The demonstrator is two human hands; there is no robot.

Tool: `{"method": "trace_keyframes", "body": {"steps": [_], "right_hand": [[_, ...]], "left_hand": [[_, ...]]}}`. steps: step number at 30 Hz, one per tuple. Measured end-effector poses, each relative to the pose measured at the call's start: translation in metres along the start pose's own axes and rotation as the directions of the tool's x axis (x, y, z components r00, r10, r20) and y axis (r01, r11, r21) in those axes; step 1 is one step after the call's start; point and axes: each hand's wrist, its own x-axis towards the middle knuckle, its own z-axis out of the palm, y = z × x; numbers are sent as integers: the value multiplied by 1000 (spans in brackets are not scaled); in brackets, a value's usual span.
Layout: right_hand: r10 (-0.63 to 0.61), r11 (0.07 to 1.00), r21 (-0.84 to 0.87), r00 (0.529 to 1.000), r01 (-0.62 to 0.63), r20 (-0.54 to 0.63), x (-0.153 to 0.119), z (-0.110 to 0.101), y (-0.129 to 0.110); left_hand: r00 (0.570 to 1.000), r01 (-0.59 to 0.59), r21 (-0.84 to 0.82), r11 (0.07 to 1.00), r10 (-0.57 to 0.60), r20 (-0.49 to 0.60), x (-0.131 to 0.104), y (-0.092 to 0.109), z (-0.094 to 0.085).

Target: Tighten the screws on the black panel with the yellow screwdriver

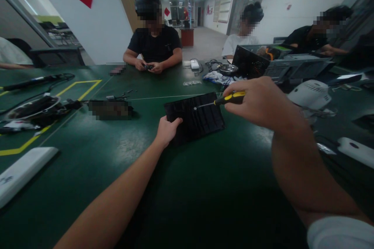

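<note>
My left hand (168,130) grips the left edge of a flat black panel (207,120), its thumb lying on the upper face. Ribs or slots run across the panel, which is held tilted over the green table. In my right hand (258,101) is a screwdriver (233,97) with a yellow and black handle, fingers closed around it. Its thin shaft points left, and the tip meets or nearly meets a small bright round spot (195,108), perhaps a screw, on the panel. Whether the tip is seated there I cannot tell.
On the green table (204,186), a white box-like object (26,173) lies left, near cables (35,109) and a blurred dark block (111,109). Right stand a white device (311,95) and metal casings (295,66). A person (154,42) sits opposite, others farther right.
</note>
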Motion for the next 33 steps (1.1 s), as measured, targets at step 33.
{"method": "trace_keyframes", "body": {"steps": [33], "right_hand": [[-72,997,11,997,72,33,5,9,-1]], "left_hand": [[1000,-9,34,999,10,-22,3,-5,-1]]}}
